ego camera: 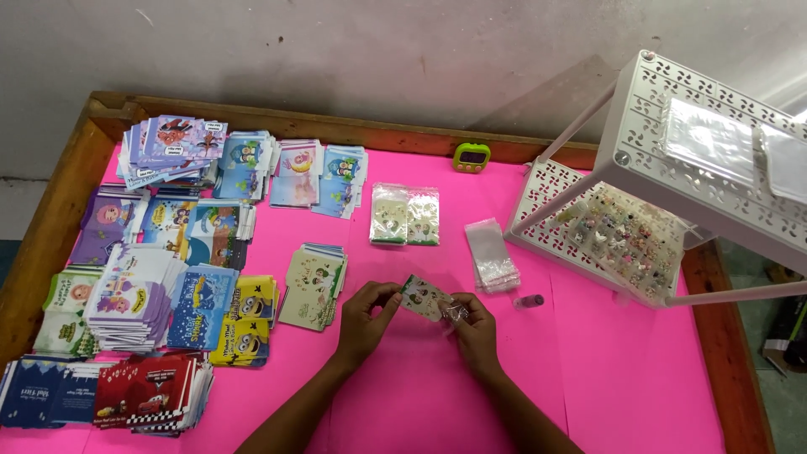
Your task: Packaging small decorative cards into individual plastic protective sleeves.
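On the left of the pink table (588, 370), stacks of printed cards (160, 252) lie in rows from the far edge to the near one (purple, blue, yellow and red ones among them), and a smaller pale stack (313, 286) sits just left of the hands.

The left hand (366, 324) pinches the left edge of a small pale card (423, 297) between thumb and fingers, so its grip is narrow and closed on that card. The right hand (475, 328) meets the card's right end, fingers closed on a crinkled clear sleeve (456, 313) that touches the card's near-right corner. The card lies tilted between the 2 hands, just above the table and near the middle of it.

Judging by this, the step in hand is getting the card into the sleeve, with the card's corner at the sleeve's mouth but not yet inside. The next move calls for the sleeve's mouth to be held apart and the card kept flat and in line with it, since a tilted corner could snag.

Beyond the hands lie 2 filled packets (405, 214) side by side. Right of them rests a pile of empty clear sleeves (490, 255), with a small dark bead-like thing (530, 300) near it. A green timer (472, 156) stands at the far edge, and a white perforated rack (672, 151) holds a tray of small trinkets (626, 240) at far right.
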